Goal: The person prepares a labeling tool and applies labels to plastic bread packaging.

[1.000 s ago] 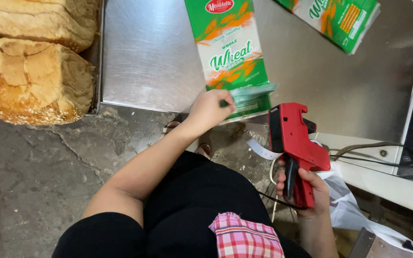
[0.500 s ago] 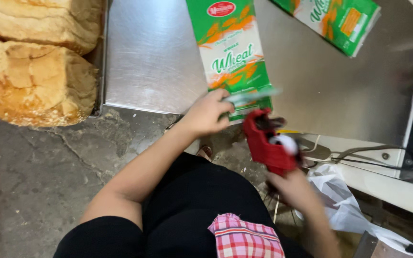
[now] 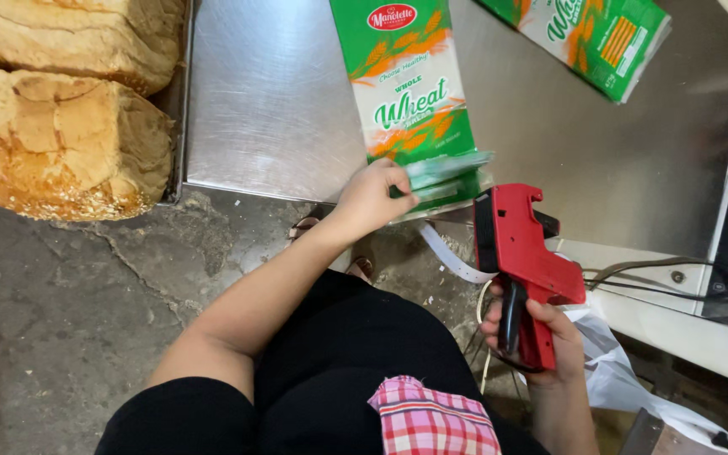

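Observation:
A green and white bread bag [image 3: 406,93] lies on the steel table [image 3: 271,109], its open end at the near edge. My left hand [image 3: 372,198] pinches that folded end of the bag. My right hand [image 3: 532,333] grips the handle of a red label gun [image 3: 520,253], held just right of the bag's end and a little apart from it. A white paper strip [image 3: 452,257] trails from the gun's nose.
Two big crusty loaves [image 3: 52,139] sit in a tray at the left. A second green bread bag [image 3: 596,38] lies at the far right of the table. A white machine with cables [image 3: 718,278] stands at the right. Cracked concrete floor [image 3: 69,320] lies below.
The label gun swung left to the bag's end half a second ago, and has now drawn back to the right. My left hand kept its hold on the bag.

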